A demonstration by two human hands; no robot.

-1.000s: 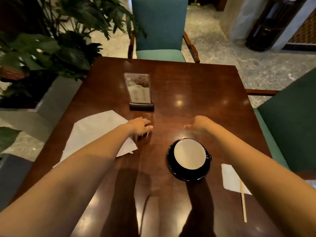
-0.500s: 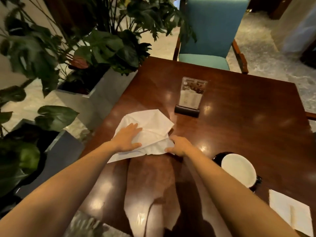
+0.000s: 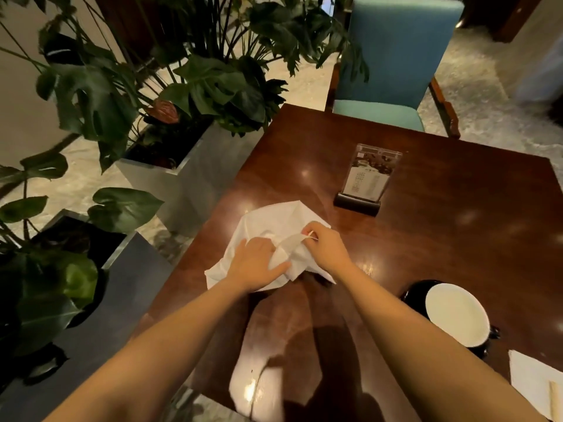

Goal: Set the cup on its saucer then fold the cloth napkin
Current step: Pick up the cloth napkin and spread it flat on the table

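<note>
On the dark table point(image 3: 441, 239), my left hand point(image 3: 259, 263) presses flat on the napkin point(image 3: 274, 220), which stretches near-left to far-right; my right hand point(image 3: 327, 251) pinches what seems a raised fold.

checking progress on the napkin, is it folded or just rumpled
Not folded: the cloth napkin lies rumpled, the left hand pressing it down while the right hand pinches a lifted edge.

Dim warm light, glare on table point(image 3: 304, 172), wide-angle edge warping
</note>
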